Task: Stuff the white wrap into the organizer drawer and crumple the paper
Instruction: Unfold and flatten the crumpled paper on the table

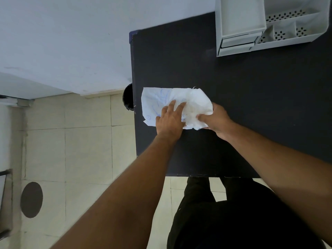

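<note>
A creased white paper (154, 101) with blue scribbles lies flat on the dark table (251, 105) near its left edge. A crumpled white wrap (195, 103) rests on the paper's right half. My left hand (170, 121) presses flat on the paper, fingers spread and touching the wrap's edge. My right hand (215, 121) grips the wrap's right side, fingers curled into it. The white organizer (239, 40) stands at the table's far right, its top drawer (242, 15) pulled out and bare inside.
A perforated white compartment tray (294, 27) adjoins the organizer on the right. The table's left edge runs just beside the paper, with tiled floor (80, 141) below. A dark round object (128, 99) pokes out at the table's left edge. My dark trousers (233, 212) show below the near edge.
</note>
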